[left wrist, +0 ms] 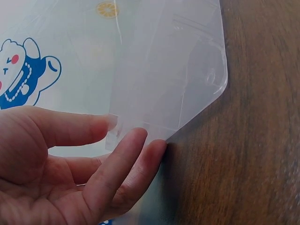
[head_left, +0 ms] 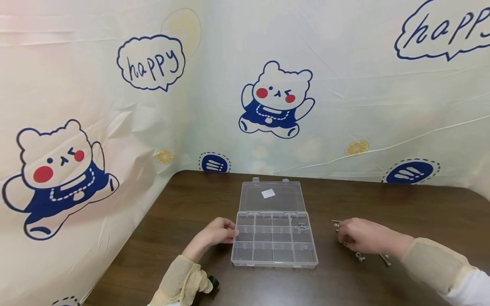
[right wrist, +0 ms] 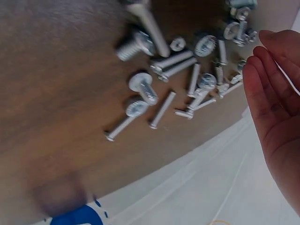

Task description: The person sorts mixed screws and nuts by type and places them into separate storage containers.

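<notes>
A clear plastic compartment box (head_left: 263, 245) lies on the table with its lid (head_left: 281, 197) swung back. My left hand (head_left: 217, 232) is at its left wall; in the left wrist view, thumb and fingers pinch the clear edge (left wrist: 154, 133). Over a scatter of hardware at the right, my right hand (head_left: 363, 236) hovers with fingers near the thumb. From the right wrist, that hand (right wrist: 279, 89) shows nothing between its fingertips, beside loose screws (right wrist: 163, 110), bolts (right wrist: 137, 45) and nuts (right wrist: 178, 44). A few small screws (head_left: 301, 226) lie in the box's rear right compartment.
The brown wooden table (head_left: 191, 191) backs onto a printed curtain (head_left: 337, 85) with cartoon bears. A small white paper (head_left: 268, 194) shows at the lid. Near the left sleeve is a dark object (head_left: 213, 282), its kind unclear.
</notes>
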A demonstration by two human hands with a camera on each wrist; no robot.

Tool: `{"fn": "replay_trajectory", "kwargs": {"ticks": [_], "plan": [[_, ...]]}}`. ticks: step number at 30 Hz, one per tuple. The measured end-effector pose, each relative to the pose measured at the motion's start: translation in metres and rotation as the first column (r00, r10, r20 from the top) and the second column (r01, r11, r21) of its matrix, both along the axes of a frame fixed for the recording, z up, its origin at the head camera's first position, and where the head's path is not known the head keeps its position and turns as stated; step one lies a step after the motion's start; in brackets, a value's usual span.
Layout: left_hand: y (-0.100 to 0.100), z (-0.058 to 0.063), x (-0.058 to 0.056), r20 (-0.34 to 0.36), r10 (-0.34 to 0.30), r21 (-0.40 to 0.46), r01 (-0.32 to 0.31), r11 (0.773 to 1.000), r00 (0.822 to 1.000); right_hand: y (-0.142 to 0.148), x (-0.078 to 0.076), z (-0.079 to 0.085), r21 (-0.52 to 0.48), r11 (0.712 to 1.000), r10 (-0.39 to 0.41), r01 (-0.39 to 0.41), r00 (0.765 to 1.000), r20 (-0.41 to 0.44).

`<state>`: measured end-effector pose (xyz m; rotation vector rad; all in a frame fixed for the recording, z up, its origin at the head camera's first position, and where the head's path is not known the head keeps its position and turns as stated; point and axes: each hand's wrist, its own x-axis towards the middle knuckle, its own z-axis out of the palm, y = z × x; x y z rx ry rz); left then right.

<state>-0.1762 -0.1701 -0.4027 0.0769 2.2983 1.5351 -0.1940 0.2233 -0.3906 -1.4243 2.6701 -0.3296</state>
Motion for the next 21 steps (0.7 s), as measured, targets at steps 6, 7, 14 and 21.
{"fn": "replay_trajectory", "kwargs": {"ticks": [6,7,14,21], "plan": [[0.0,0.0,-0.001,0.004,-0.012,0.003,0.012,1.0,1.0,0.003,0.002,-0.011,-0.054,0.999,-0.001,0.002,1.0,0.016],[0.0,0.0,-0.001,0.002,-0.012,0.003,0.012,1.0,1.0,0.003,0.002,-0.012,-0.061,0.998,0.0,0.001,1.0,0.009],[0.0,0.0,-0.001,0.002,-0.01,0.005,0.01,1.0,1.0,0.0,0.003,-0.016,-0.072,0.997,-0.005,0.005,1.0,0.002],[-0.001,0.0,0.0,0.008,-0.003,0.005,0.003,1.0,1.0,-0.006,0.001,-0.006,-0.095,0.995,0.037,-0.041,0.998,-0.044]]}}
